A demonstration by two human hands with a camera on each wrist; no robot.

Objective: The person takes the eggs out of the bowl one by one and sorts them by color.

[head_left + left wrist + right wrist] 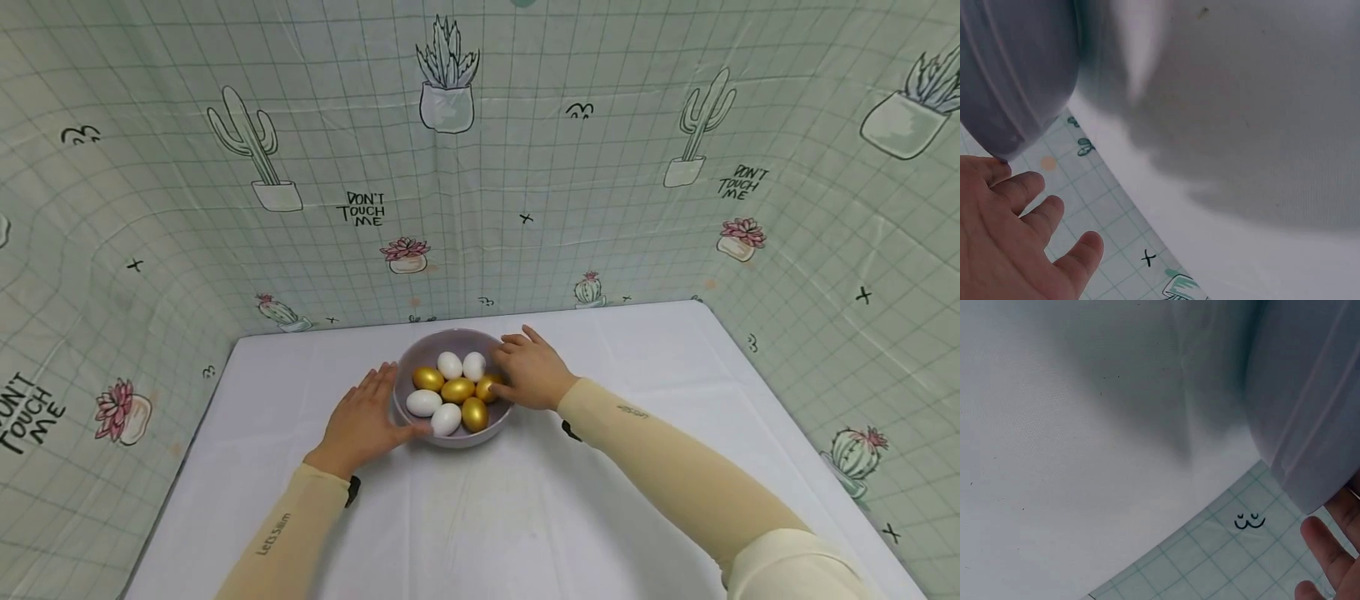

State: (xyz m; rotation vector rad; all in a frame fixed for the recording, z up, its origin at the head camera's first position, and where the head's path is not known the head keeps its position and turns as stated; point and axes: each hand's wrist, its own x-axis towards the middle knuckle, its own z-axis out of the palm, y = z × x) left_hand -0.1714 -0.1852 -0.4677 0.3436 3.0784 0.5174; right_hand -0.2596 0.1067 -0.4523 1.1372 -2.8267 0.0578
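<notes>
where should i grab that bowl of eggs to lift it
Take the bowl by its outer wall under the rim, one hand on each side, probably as the left hand and right hand already flank it. It is round, has no handle, and is full of loose eggs, so an even two-sided hold should keep it level.

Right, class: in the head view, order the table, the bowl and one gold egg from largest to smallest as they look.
1. White table
2. Grey bowl
3. Gold egg
No two look alike; each sits on or in the one before.
</notes>
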